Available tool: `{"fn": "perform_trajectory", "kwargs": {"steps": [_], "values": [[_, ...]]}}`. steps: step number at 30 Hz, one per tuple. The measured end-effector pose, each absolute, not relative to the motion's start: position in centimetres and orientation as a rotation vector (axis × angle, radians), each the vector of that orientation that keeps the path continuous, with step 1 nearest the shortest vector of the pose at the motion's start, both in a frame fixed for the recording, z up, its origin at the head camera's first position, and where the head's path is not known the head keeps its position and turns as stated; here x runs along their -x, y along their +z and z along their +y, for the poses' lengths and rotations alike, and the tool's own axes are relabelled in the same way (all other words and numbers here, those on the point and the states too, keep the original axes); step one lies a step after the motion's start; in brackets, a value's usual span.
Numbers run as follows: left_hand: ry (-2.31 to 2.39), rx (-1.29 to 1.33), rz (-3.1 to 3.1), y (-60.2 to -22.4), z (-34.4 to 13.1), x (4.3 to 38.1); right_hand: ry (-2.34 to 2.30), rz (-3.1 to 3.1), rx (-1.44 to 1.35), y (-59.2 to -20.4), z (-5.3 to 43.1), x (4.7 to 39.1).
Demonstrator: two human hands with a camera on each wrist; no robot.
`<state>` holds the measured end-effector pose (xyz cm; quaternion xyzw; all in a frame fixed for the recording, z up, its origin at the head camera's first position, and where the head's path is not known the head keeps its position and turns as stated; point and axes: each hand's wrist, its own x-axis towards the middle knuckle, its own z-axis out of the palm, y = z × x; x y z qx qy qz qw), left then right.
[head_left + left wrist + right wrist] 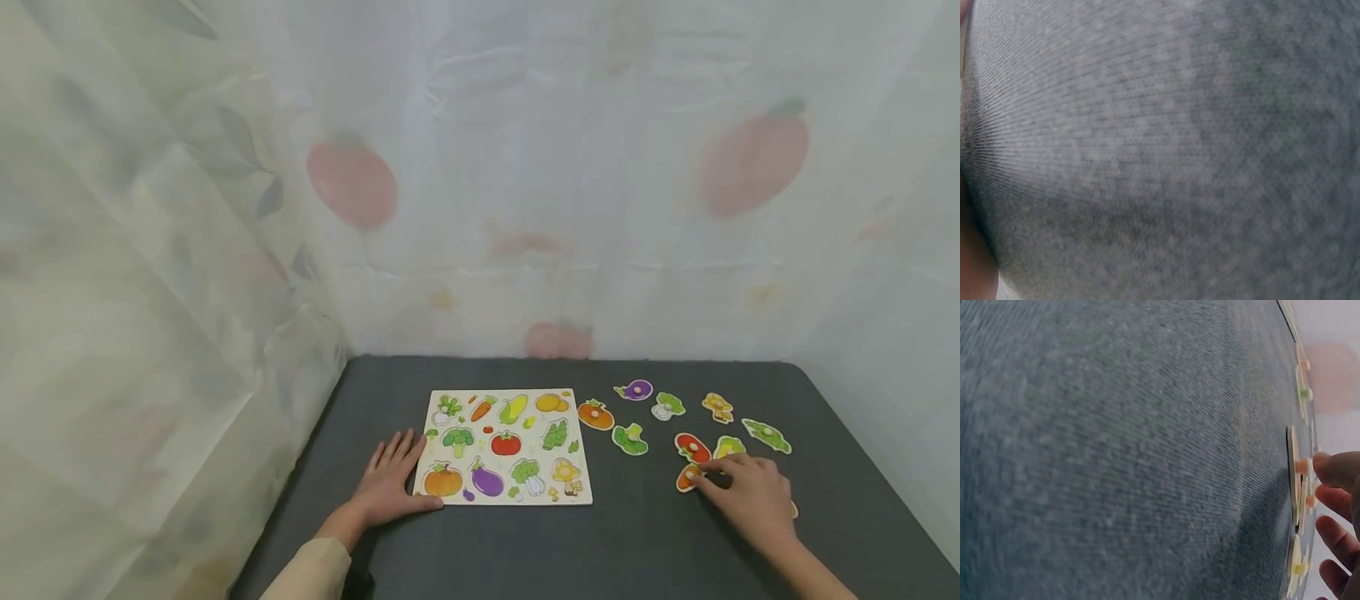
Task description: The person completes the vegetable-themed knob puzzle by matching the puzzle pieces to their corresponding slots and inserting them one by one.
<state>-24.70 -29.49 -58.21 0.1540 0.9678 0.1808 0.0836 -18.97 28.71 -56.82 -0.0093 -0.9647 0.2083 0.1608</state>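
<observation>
My left hand (390, 482) lies with spread, straight fingers along the left side of a wooden vegetable puzzle board (491, 492), its thumb at the lower left corner. My right hand (752, 493) reaches over the loose knobbed pieces at the right. Its thumb and index fingertips are right at the knob of a small orange piece (686, 479), partly covered by the fingers. In the right wrist view, the thumb (1338, 470) is close beside a knob (1302, 465), with the fingers slightly bent. A red tomato piece (692, 448) and a yellow-green piece (729, 447) lie just beyond that hand.
Between board and right hand lie a pumpkin piece (596, 415), an eggplant piece (634, 390), a cabbage piece (667, 406) and a broccoli piece (629, 439). Farther right are a mushroom piece (718, 407) and a green pea-pod piece (767, 436). Curtains surround the dark table (547, 550).
</observation>
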Motion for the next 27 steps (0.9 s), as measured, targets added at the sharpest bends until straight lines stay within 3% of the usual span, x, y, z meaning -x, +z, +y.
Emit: {"fn": "perform_trajectory", "kwargs": {"steps": [27], "values": [[0.49,-0.443,2.903,-58.3,-29.4,24.8,0.578,-2.681,0.056,-58.3,27.6,19.2]]}}
